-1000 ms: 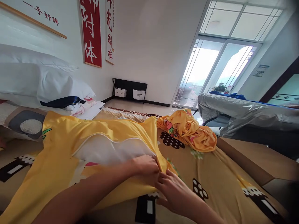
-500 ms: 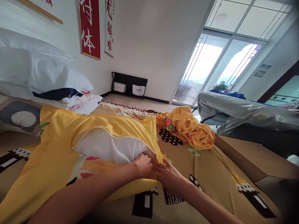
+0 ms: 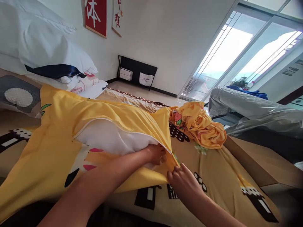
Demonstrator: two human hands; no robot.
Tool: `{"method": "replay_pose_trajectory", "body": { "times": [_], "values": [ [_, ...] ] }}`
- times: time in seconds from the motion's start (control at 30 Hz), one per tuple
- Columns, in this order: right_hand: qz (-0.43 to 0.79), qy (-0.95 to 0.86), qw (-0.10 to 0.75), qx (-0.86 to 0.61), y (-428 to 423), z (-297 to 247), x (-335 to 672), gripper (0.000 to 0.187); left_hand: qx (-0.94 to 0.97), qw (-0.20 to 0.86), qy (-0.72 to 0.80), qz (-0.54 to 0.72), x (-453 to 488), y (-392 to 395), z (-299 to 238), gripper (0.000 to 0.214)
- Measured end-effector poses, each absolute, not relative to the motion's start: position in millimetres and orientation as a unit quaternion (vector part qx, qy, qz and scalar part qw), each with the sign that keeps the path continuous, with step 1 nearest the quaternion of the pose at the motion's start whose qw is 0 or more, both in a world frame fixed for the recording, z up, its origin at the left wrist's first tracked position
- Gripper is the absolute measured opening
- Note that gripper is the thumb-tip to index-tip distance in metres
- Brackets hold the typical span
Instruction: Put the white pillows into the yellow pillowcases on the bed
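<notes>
A yellow pillowcase [image 3: 132,112] with a cartoon print lies spread over the bed, and a white pillow [image 3: 106,135] shows through its long zippered opening. My left hand [image 3: 156,154] reaches into the right end of that opening. Its fingers are curled at the pillow's edge and partly hidden under the yellow fabric. Just to the right, my right hand [image 3: 183,177] is closed on the pillowcase's right corner and pulls the edge taut.
Crumpled orange-yellow fabric [image 3: 201,126] lies beyond my right hand on the brown patterned bedsheet [image 3: 213,189]. White pillows [image 3: 54,47] are piled at the left. A cardboard box [image 3: 267,160] and a plastic-wrapped mattress [image 3: 255,104] stand at the right.
My left hand has moved up and right, deeper into the opening. My right hand has shifted right, drawing the corner out and stretching the edge. The view has tilted down.
</notes>
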State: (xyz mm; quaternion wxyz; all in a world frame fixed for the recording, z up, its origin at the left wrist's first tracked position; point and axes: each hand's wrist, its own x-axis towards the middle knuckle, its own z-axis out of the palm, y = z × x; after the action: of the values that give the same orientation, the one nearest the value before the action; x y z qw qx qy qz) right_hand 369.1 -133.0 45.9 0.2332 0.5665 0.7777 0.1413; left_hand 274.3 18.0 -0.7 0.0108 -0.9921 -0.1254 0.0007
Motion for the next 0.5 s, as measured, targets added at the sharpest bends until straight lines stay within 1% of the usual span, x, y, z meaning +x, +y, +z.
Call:
{"method": "replay_pose_trajectory", "body": {
  "times": [0.13, 0.17, 0.2, 0.23, 0.33, 0.37, 0.43, 0.5],
  "values": [
    [0.157, 0.786, 0.234, 0.550, -134.8, 54.7, 367.8, 0.015, -0.975, -0.074, -0.208, -0.006, 255.8, 24.6, 7.7, 0.080],
    [0.160, 0.787, 0.235, 0.548, -135.1, 56.4, 367.9, 0.014, -0.974, -0.074, -0.215, -0.006, 254.4, 24.4, 9.3, 0.085],
    [0.162, 0.787, 0.236, 0.546, -134.9, 57.8, 368.3, 0.014, -0.975, -0.062, -0.214, -0.007, 254.5, 23.7, 10.0, 0.083],
    [0.162, 0.787, 0.238, 0.546, -134.2, 59.1, 369.1, 0.014, -0.977, -0.043, -0.206, -0.009, 255.6, 22.5, 9.9, 0.077],
    [0.132, 0.795, 0.232, 0.544, -126.2, 64.0, 374.0, 0.014, -0.988, 0.011, -0.156, -0.015, 260.3, 18.5, 5.2, 0.040],
    [0.111, 0.802, 0.224, 0.542, -121.7, 65.8, 376.5, 0.014, -0.990, 0.026, -0.138, -0.023, 260.8, 17.5, 3.0, 0.031],
    [0.063, 0.814, 0.209, 0.538, -110.8, 67.9, 381.8, 0.017, -0.991, 0.070, -0.103, -0.054, 258.8, 16.0, -1.0, 0.027],
    [0.028, 0.817, 0.217, 0.533, -100.3, 66.2, 386.2, 0.019, -0.986, 0.122, -0.047, -0.104, 254.0, 14.5, -3.5, 0.023]
  ]
}}
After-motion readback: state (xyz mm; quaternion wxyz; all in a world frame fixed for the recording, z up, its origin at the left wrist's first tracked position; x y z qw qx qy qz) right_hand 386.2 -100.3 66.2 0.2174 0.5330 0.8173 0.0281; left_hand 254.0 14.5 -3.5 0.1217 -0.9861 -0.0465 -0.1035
